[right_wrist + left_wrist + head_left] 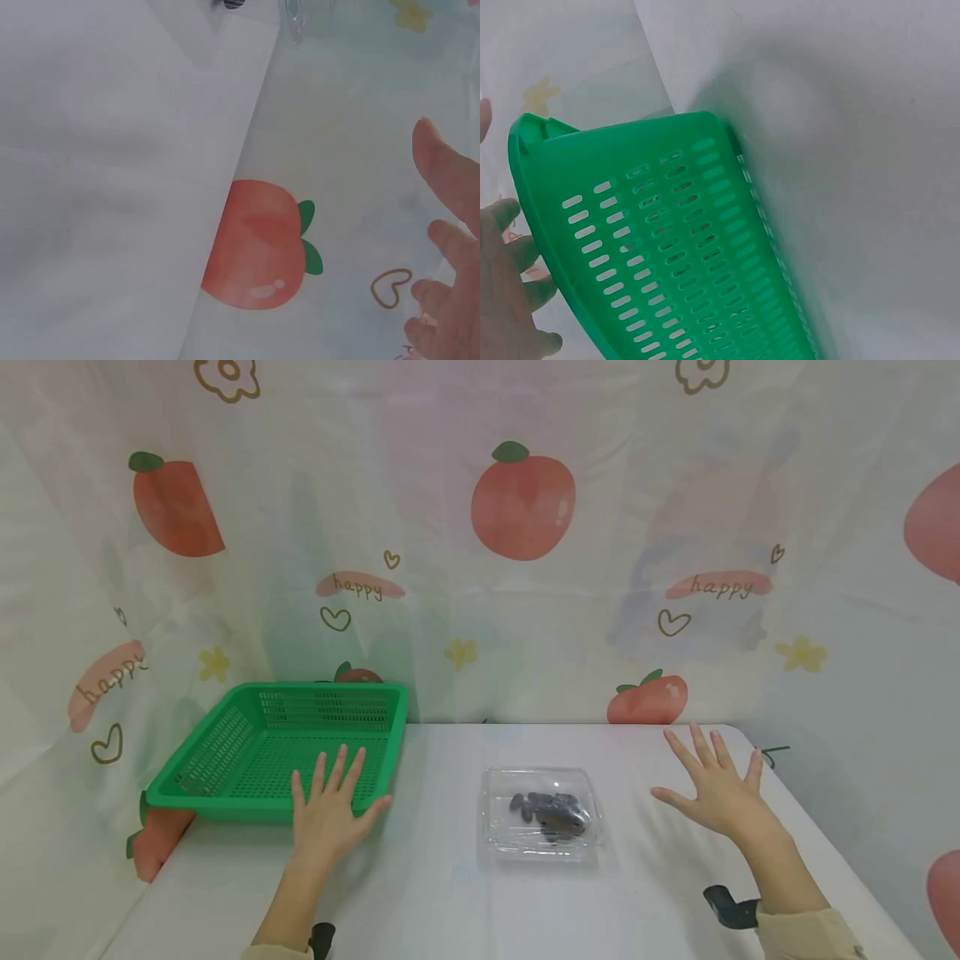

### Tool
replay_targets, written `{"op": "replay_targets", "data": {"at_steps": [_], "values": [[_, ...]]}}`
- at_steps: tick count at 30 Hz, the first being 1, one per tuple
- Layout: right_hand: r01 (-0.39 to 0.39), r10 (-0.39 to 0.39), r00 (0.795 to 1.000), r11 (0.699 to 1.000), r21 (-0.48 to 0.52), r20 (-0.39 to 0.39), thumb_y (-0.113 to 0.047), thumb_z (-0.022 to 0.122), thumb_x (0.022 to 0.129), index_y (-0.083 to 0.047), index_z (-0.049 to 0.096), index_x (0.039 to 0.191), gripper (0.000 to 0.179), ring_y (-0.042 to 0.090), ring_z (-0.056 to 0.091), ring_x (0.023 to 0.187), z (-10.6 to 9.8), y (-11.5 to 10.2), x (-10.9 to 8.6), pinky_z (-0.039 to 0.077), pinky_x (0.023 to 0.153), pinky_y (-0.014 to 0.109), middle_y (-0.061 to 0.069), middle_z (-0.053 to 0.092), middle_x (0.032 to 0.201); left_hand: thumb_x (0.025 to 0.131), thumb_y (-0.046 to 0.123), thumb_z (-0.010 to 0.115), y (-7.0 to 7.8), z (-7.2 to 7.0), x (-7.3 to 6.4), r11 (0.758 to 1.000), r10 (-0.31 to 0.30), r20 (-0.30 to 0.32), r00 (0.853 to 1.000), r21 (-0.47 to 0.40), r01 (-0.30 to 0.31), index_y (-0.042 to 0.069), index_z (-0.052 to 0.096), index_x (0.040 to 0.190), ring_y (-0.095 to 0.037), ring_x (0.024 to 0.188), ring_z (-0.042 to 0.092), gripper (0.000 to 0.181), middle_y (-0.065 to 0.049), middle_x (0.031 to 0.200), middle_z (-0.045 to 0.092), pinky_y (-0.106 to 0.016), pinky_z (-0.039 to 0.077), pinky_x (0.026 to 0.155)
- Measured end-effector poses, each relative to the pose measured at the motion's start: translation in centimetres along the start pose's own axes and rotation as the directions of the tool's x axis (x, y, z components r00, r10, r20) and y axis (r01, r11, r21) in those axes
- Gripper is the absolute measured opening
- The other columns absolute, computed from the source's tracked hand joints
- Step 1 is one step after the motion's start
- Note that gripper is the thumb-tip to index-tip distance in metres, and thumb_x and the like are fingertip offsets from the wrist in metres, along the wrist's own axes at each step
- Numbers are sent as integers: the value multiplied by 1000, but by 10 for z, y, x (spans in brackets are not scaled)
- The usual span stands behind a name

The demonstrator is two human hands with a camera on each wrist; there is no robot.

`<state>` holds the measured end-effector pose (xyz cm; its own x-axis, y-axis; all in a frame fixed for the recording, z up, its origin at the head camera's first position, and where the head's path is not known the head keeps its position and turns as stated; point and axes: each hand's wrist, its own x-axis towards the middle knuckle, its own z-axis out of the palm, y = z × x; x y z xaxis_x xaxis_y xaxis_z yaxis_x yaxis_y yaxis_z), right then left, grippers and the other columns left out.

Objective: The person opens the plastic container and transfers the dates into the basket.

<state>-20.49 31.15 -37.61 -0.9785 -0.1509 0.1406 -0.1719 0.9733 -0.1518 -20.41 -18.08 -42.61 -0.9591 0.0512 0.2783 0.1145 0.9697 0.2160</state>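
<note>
Fingers spread, my left hand (326, 818) hovers at the near right part of a green plastic basket (225, 812) and holds nothing. The left wrist view shows the slotted side of that basket (607, 161), with the left hand (506, 292) at the edge. Between the hands, on the white table, stands a clear plastic box (498, 827) with several small dark oval pieces (558, 814) inside; their kind is unclear. To the right of the box, my right hand (720, 797) is held over the table, fingers spread, touching nothing visible.
The white table (435, 893) ends at the back against a curtain (435, 510) printed with fruit, hearts and flowers. More curtain hangs on the left and right sides. A dark strap (727, 910) shows at the right wrist.
</note>
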Motion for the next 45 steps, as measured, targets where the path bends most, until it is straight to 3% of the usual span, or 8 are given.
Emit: {"op": "replay_targets", "data": {"at_steps": [8, 12, 14, 18, 23, 27, 37, 45], "values": [[92, -85, 978, 995, 28, -189, -33, 67, 80, -21, 14, 147, 86, 46, 14, 132, 8, -7, 0, -2, 98, 69, 27, 18, 145, 84, 57, 52, 6, 1, -2, 976, -23, -142, 990, -216, -8, 16, 21, 146, -36, 134, 24, 81, -14, 144, 33, -59, 5, 105], [148, -135, 950, 989, 25, -283, -25, 71, 76, -16, 25, 143, 81, 45, 26, 126, 13, -16, 1, 13, 96, 69, 26, 27, 141, 85, 44, 60, 13, 1, -4, 915, -67, -217, 974, -402, -27, 12, 26, 144, -38, 126, 36, 75, -15, 138, 41, -57, 20, 102], [178, -162, 932, 984, 21, -325, -22, 73, 74, -14, 30, 141, 80, 45, 31, 122, 15, -21, 2, 19, 94, 68, 26, 32, 138, 86, 38, 61, 18, -1, -6, 840, -114, -209, 971, -543, -19, 13, 29, 143, -37, 126, 38, 70, -15, 137, 43, -56, 27, 100], [235, -217, 898, 972, 1, -383, -19, 74, 71, -11, 36, 136, 75, 45, 39, 116, 21, -31, 4, 28, 91, 64, 25, 38, 132, 90, 27, 59, 25, -6, -9, 616, -200, -149, 968, -788, 6, 11, 31, 140, -32, 126, 39, 60, -15, 135, 45, -48, 31, 100], [273, -255, 880, 962, -13, -402, -18, 75, 71, -10, 39, 133, 72, 44, 43, 114, 31, -41, 6, 31, 90, 60, 24, 41, 131, 92, 18, 55, 33, -12, -12, 358, -266, -60, 962, -933, 41, 8, 35, 137, -26, 117, 50, 50, -16, 128, 52, -24, 41, 93], [281, -264, 885, 960, -13, -384, -18, 75, 71, -12, 39, 134, 72, 42, 43, 114, 37, -49, 5, 32, 91, 60, 22, 42, 131, 93, 14, 54, 41, -11, -15, 167, -286, 14, 958, -984, 64, 6, 37, 134, -19, 107, 58, 45, -21, 125, 53, -26, 48, 86], [339, -319, 871, 941, -12, -374, -20, 75, 71, -13, 39, 135, 73, 37, 43, 117, 53, -66, 6, 33, 91, 59, 20, 42, 131, 95, 14, 49, 56, 9, -32, -9, -173, 107, 979, -994, 107, -6, 31, 134, -21, 103, 61, 47, -23, 123, 54, -37, 50, 81], [376, -353, 878, 927, 8, -322, -25, 74, 74, -15, 39, 135, 71, 33, 42, 121, 64, -84, 6, 31, 94, 58, 18, 42, 133, 94, 19, 51, 69, 34, -41, -155, -156, 300, 941, -949, 276, -2, 32, 135, -25, 105, 60, 49, -16, 120, 58, -40, 49, 83]]}}
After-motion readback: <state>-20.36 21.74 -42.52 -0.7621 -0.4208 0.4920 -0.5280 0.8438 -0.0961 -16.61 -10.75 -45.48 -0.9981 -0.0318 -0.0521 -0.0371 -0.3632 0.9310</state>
